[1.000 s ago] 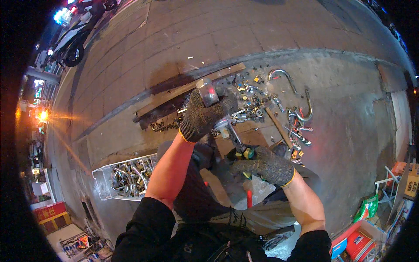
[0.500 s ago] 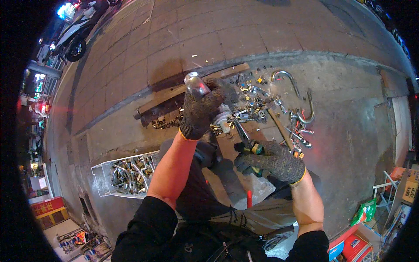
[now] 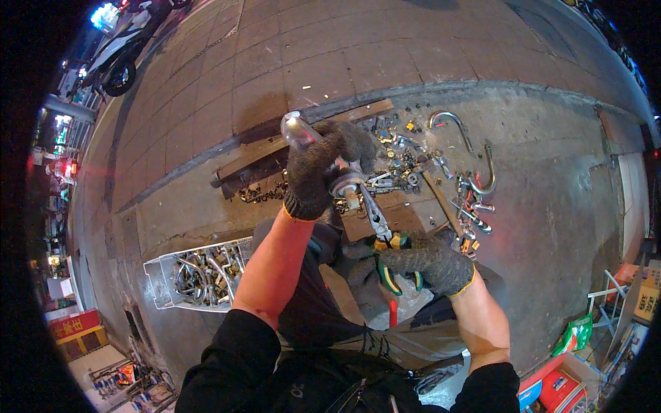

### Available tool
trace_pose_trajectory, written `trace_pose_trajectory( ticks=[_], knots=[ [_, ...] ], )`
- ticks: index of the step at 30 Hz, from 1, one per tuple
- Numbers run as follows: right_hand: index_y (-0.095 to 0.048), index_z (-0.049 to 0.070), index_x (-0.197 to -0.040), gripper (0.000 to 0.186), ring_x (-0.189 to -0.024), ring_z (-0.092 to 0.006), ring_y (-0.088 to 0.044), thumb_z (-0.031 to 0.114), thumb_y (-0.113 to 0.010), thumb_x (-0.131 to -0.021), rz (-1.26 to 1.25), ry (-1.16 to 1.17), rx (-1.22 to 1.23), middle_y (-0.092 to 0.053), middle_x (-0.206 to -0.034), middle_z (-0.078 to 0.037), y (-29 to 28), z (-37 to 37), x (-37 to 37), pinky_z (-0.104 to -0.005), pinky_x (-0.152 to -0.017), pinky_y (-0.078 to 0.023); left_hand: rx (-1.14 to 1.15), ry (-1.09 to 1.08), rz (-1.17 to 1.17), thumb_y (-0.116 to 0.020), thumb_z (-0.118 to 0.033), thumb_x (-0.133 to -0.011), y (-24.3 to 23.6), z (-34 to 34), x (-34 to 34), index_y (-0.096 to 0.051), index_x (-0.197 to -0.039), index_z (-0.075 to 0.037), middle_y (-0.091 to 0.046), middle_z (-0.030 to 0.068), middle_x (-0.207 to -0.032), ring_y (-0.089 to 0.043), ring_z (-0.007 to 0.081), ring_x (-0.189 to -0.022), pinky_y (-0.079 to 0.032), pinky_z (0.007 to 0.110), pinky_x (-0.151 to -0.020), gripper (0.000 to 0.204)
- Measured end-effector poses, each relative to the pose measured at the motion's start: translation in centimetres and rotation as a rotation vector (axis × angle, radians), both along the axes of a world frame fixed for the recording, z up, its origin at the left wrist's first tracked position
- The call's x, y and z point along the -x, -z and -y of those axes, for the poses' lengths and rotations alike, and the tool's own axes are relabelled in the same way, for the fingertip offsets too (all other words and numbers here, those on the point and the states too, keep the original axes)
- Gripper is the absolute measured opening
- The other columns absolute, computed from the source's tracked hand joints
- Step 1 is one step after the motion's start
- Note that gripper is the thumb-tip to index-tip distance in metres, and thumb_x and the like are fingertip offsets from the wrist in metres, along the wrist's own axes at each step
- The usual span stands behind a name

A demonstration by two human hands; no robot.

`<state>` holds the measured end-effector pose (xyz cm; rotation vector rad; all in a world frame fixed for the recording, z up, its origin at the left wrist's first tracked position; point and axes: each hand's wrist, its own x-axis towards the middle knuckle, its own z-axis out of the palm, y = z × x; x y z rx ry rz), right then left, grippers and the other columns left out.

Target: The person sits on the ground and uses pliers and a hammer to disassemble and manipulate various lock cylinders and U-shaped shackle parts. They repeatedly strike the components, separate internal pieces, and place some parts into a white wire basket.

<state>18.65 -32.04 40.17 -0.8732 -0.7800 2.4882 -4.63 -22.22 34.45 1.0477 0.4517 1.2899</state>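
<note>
My left hand point(image 3: 311, 172), in a dark knit glove, is wrapped round a chrome faucet body point(image 3: 297, 131). One shiny end points up to the far left. Its other end, with a round flange and a pale stub point(image 3: 351, 198), sticks out below the glove. My right hand point(image 3: 435, 263), gloved too, grips a pair of pliers point(image 3: 376, 219) with green and yellow handles. The handles are spread, and the jaw tips lie close to the flange; whether they touch it I cannot tell.
Loose metal fittings point(image 3: 406, 162) lie beyond my hands. Curved chrome spouts point(image 3: 487, 172) and a wooden stick-like handle point(image 3: 443, 202) are at right. A white basket point(image 3: 160, 283) of metal parts stands at left. Wooden planks point(image 3: 251, 162) lie behind; a parked scooter point(image 3: 120, 69) is far left.
The faucet body has tilted a little to the left in my left hand. The pliers' handles have spread apart, and my right hand has moved slightly down and left.
</note>
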Motion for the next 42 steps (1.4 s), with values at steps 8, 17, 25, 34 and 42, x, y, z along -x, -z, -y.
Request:
trace_pose_trajectory(
  ticks=[8, 17, 25, 34, 42],
  knots=[
    [-0.065, 0.0, -0.123, 0.039, -0.099, -0.0145, -0.069, 0.028, -0.069, -0.096, 0.187, -0.157, -0.175, -0.074, -0.111, -0.01, 0.4, -0.2, -0.3, -0.0283, -0.085, -0.055, -0.183, -0.267, -0.3, -0.053, -0.018, -0.101, -0.5, 0.4, -0.5, -0.06, -0.125, 0.003, -0.066, 0.0149, -0.108, -0.065, 0.0197, -0.086, -0.057, 0.03, -0.068, 0.032],
    [-0.06, -0.002, -0.133, 0.047, -0.101, -0.0191, -0.07, 0.024, -0.07, -0.096, 0.006, -0.084, -0.011, -0.072, -0.116, -0.012, -0.4, -0.1, -0.4, -0.032, -0.089, -0.056, -0.353, -0.406, -0.488, -0.057, -0.009, -0.097, -0.1, 0.5, -0.6, -0.064, -0.117, 0.001, -0.066, 0.014, -0.108, -0.066, 0.0209, -0.085, -0.057, 0.034, -0.074, 0.024],
    [-0.062, -0.003, -0.129, 0.042, -0.099, -0.0242, -0.071, 0.021, -0.07, -0.095, -0.17, -0.033, 0.157, -0.071, -0.115, -0.016, -0.2, -0.1, 0.0, -0.0342, -0.087, -0.058, -0.358, -0.253, -0.396, -0.051, -0.017, -0.1, 1.1, 0.3, 0.5, -0.057, -0.133, 0.006, -0.064, 0.0224, -0.127, -0.068, 0.03, -0.103, -0.059, 0.042, -0.088, 0.041],
    [-0.067, -0.002, -0.119, 0.034, -0.088, -0.0192, -0.07, 0.021, -0.071, -0.094, -0.195, 0.029, 0.267, -0.073, -0.103, -0.011, 0.8, 0.6, 0.4, -0.0323, -0.074, -0.058, -0.374, -0.374, -0.563, -0.056, -0.012, -0.097, 0.2, 0.9, -0.3, -0.066, -0.116, 0.0, -0.069, 0.0168, -0.111, -0.066, 0.0284, -0.102, -0.055, 0.044, -0.091, 0.025],
    [-0.064, 0.001, -0.115, 0.033, -0.081, -0.0247, -0.07, 0.024, -0.069, -0.093, 0.524, -0.01, -0.931, -0.071, -0.092, -0.012, 2.6, 2.2, 1.1, -0.0357, -0.068, -0.054, -0.199, -0.057, -0.517, -0.074, -0.02, -0.084, -1.7, -0.3, 0.4, -0.066, -0.093, 0.0, -0.067, 0.011, -0.093, -0.064, 0.0225, -0.087, -0.053, 0.036, -0.081, 0.023]
  ],
)
